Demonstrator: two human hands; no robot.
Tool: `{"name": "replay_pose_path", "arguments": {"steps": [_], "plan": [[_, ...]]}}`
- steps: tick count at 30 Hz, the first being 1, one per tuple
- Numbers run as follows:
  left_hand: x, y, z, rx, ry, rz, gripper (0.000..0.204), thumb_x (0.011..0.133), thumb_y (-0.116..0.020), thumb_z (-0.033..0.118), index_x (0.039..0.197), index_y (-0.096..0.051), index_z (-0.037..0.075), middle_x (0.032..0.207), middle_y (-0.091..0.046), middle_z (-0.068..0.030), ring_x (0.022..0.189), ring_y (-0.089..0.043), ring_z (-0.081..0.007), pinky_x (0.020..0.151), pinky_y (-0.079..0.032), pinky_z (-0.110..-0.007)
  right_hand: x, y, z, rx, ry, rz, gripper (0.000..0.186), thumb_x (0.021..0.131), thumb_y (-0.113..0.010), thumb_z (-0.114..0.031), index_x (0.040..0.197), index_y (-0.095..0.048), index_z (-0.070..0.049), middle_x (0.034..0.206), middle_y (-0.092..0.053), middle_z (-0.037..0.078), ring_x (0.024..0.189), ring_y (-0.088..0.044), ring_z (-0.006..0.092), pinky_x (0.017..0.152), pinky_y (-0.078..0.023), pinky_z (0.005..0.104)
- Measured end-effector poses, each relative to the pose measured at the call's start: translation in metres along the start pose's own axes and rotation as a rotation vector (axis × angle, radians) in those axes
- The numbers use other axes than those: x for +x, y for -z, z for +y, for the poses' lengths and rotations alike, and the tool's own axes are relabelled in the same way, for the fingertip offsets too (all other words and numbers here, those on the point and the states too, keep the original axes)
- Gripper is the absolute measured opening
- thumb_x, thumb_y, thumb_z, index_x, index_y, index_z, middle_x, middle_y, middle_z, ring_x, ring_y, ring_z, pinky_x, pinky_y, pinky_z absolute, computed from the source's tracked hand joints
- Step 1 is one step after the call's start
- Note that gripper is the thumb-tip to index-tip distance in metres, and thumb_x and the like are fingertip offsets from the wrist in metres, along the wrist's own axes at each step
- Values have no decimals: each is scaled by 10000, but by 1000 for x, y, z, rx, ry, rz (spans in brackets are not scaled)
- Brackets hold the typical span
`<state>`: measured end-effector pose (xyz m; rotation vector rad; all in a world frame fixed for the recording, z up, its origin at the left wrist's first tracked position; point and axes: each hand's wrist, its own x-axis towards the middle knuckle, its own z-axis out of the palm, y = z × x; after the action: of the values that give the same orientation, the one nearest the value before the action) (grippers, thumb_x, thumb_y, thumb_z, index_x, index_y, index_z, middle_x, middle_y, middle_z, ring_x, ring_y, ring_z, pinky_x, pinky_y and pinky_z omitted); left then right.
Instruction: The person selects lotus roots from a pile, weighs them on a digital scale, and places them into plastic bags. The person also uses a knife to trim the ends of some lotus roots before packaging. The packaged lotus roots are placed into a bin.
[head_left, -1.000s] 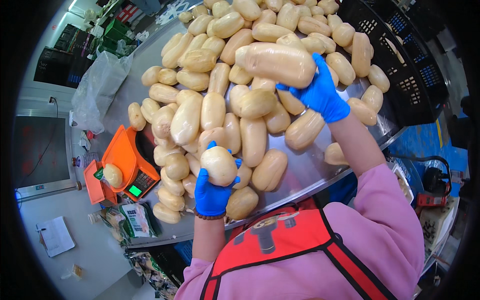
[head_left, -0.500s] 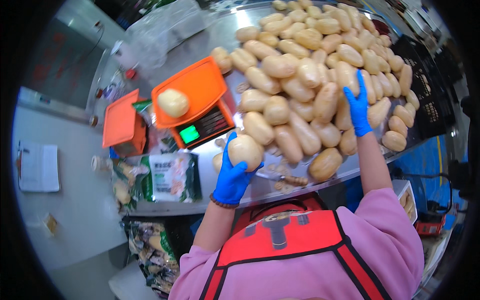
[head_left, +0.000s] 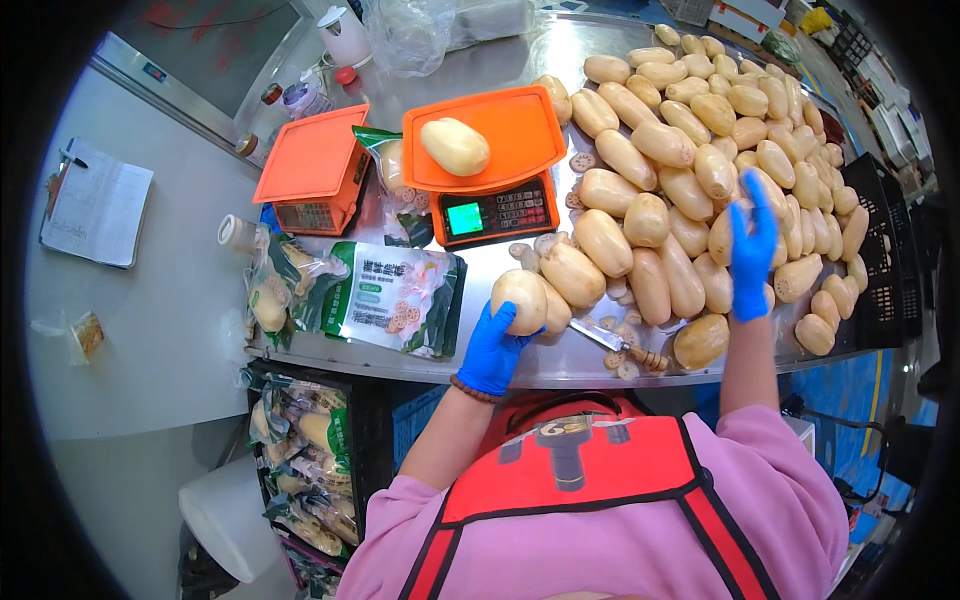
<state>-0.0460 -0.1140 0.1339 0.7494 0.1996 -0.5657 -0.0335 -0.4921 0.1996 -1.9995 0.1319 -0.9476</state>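
In the head view, my blue-gloved left hand [head_left: 492, 355] grips a round, pale lotus root segment [head_left: 518, 300] at the front of the steel table. My right hand [head_left: 752, 250], also gloved in blue, is open with fingers extended over the heap of lotus root segments [head_left: 660, 140], holding nothing that I can see. Between my hands lie a knife [head_left: 600, 336] with a wooden handle and several thin cut slices [head_left: 628, 368]. An orange scale [head_left: 532, 150] with a lit display carries one segment [head_left: 453, 148].
A second orange scale [head_left: 305, 160] and printed green-white bags [head_left: 390, 300] sit left on the table [head_left: 500, 370]. Clear plastic [head_left: 410, 35] lies behind. A black crate [head_left: 890, 250] stands right; bagged roots [head_left: 310, 460] fill a crate below. A clipboard [head_left: 95, 200] lies far left.
My right hand has let go of the long segment it held a second ago. My left hand still holds a round one. The view has swung leftward, showing the scales and bags more fully.
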Motion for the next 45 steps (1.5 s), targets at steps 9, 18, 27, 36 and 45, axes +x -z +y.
{"name": "replay_pose_path", "arguments": {"steps": [9,18,27,36,45], "plan": [[27,-19,-24,389,-176,-27,620,950,-532,230,1458,-234,37,1402,-386,-159,1250,-432,-245,1010,-398,-360,-116,-137,-73,595,-371,-744,842,783,-751,-248,1460,-282,-73,1365,-435,163,1254,-434,257,1055,-355,378],[10,73,21,1607,-313,649,644,794,-718,230,1350,-439,63,1253,-520,-160,1128,-513,-307,928,-439,-401,-19,-183,-29,420,-252,-637,808,762,-745,-172,1439,-316,-63,1394,-435,161,1263,-441,246,1048,-373,355],[2,147,8,1746,-536,742,255,890,-564,171,1112,-645,76,982,-643,-154,886,-605,-331,776,-480,-412,48,-258,7,-36,60,-634,780,777,-698,-372,1439,-343,-160,1243,-538,240,1122,-545,383,955,-440,426],[4,157,15,1348,-478,823,240,889,-585,180,1041,-670,14,941,-679,-164,817,-650,-256,750,-495,-348,68,-243,18,24,182,-497,654,859,-658,-347,1393,-405,-68,1342,-491,193,1271,-443,315,1061,-348,382],[25,212,18,1153,-289,889,275,786,-697,286,866,-698,23,782,-684,-128,684,-642,-225,662,-502,-355,42,-168,41,207,-176,-499,446,905,-619,-163,1315,-507,-25,1277,-560,109,1163,-528,170,973,-438,314]]}}
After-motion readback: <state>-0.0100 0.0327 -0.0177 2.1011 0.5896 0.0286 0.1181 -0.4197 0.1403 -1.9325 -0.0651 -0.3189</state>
